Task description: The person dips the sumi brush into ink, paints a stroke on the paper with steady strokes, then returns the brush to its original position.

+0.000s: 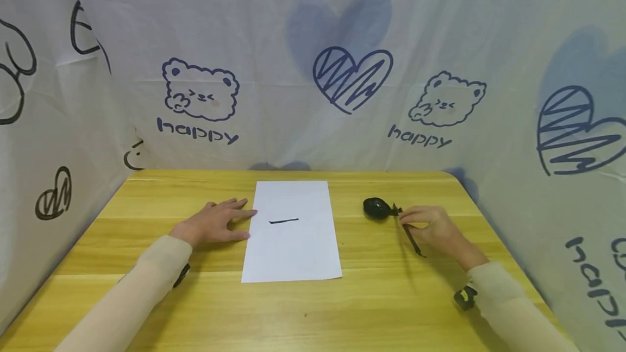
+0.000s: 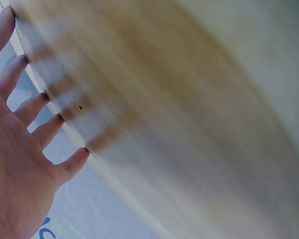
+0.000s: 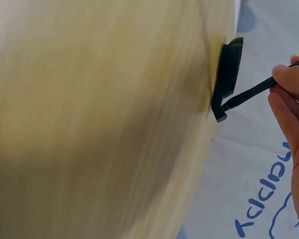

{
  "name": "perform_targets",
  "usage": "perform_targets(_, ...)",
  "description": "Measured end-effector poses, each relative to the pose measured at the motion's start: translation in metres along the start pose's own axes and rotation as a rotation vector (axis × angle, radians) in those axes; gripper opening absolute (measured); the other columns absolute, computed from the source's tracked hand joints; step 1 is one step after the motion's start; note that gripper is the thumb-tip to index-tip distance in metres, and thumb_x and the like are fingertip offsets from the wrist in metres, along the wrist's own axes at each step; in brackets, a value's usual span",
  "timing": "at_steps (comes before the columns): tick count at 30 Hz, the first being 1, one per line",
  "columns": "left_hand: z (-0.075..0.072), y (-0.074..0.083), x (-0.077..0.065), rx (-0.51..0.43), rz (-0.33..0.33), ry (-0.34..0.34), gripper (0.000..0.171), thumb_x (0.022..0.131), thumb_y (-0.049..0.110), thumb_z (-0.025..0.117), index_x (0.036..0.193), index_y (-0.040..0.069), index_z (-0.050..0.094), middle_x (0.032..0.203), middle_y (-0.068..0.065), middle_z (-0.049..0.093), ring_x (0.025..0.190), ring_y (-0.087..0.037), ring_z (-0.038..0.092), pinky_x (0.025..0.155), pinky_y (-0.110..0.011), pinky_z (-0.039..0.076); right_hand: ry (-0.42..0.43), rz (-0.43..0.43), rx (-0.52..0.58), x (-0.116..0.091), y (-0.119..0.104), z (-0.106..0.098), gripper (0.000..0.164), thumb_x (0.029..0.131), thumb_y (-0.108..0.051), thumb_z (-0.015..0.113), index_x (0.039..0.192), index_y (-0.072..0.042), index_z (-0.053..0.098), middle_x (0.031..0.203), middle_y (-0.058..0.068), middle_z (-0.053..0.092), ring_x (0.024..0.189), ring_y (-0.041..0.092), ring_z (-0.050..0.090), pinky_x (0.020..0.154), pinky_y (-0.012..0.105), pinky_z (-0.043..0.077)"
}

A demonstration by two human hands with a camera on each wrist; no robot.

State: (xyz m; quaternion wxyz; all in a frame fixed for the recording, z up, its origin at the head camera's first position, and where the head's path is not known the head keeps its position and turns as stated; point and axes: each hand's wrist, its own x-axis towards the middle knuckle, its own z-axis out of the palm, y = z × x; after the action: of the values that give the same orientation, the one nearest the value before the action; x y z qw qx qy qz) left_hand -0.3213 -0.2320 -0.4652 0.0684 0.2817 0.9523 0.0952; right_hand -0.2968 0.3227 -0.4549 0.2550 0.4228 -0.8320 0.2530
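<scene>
On the table lies a white sheet of paper (image 1: 298, 254) with one short black stroke (image 1: 283, 221) drawn across its upper half. My left hand (image 1: 217, 221) rests at the sheet's left side, fingers spread, the index fingertip and thumb at its edge. The palm and all five spread fingers of this hand show in the left wrist view. To the right of the paper, my right hand (image 1: 430, 227) pinches a slim dark brush (image 1: 411, 238) between thumb and fingers. The brush's lower end meets the narrow end of a small black ink dish (image 3: 230, 67) in the right wrist view.
The yellow wood-grain table (image 1: 195, 303) ends at a white cloth (image 1: 274, 26) printed with hearts, bears and lettering, which hangs behind it and along both sides. Black bands (image 1: 464, 297) sit at both wrists.
</scene>
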Motion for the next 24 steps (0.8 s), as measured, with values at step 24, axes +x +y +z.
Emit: perform_targets(24, 0.001, -0.001, 0.001, 0.007, -0.003, 0.001, 0.071, 0.095, 0.067, 0.058, 0.154, 0.027, 0.051, 0.166, -0.018, 0.037, 0.153, -0.048, 0.033, 0.112, -0.081, 0.026, -0.173, -0.047, -0.006, -0.007, 0.000, 0.016, 0.032, 0.062, 0.018, 0.086, 0.084, -0.005, 0.082, 0.094, 0.012, 0.080, 0.092, 0.034, 0.073, 0.081, 0.045, 0.062)
